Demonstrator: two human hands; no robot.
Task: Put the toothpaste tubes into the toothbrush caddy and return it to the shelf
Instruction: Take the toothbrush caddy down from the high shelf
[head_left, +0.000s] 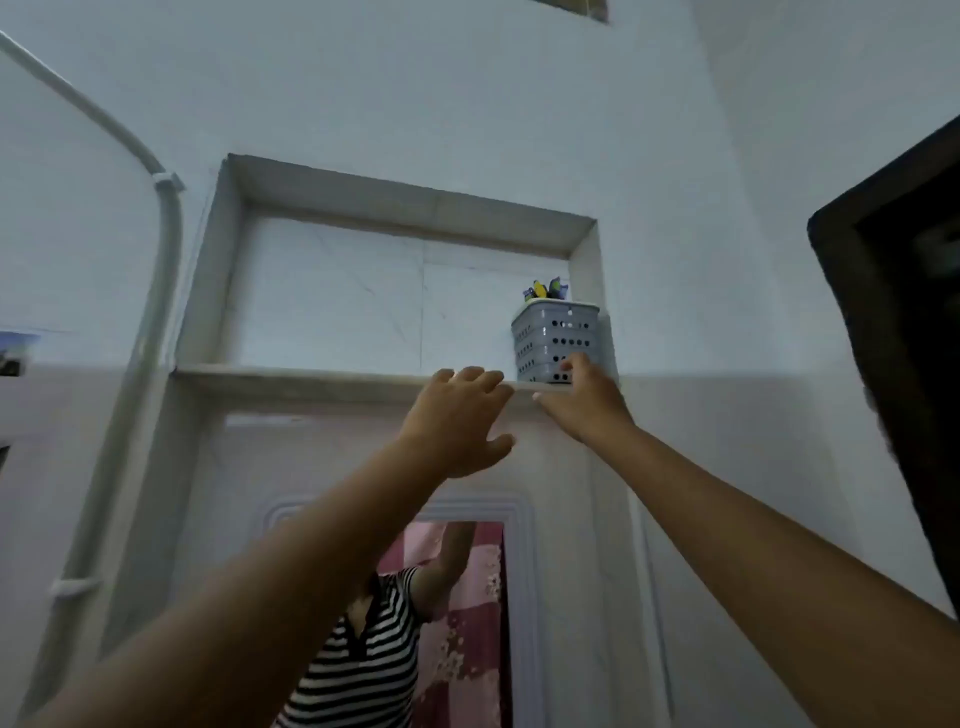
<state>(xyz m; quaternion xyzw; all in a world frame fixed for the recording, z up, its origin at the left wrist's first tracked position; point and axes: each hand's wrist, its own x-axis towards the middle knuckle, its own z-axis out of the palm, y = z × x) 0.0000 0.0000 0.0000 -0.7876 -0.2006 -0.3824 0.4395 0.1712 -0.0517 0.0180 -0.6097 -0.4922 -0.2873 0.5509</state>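
A grey perforated toothbrush caddy (556, 338) stands upright at the right end of the recessed wall shelf (311, 375), against the niche's right wall. Yellow and blue tops of toothpaste tubes and brushes (545, 291) stick out of its top. My right hand (582, 397) is raised to the caddy's lower front, fingertips touching or just off its base, without a clear grip. My left hand (457, 421) hangs open just below the shelf's front edge, left of the caddy, holding nothing.
A white pipe (166, 249) runs down the wall left of the niche. A dark door frame (893, 291) stands at the right. Below the shelf a mirror (447, 623) reflects a person in a striped shirt with raised arms.
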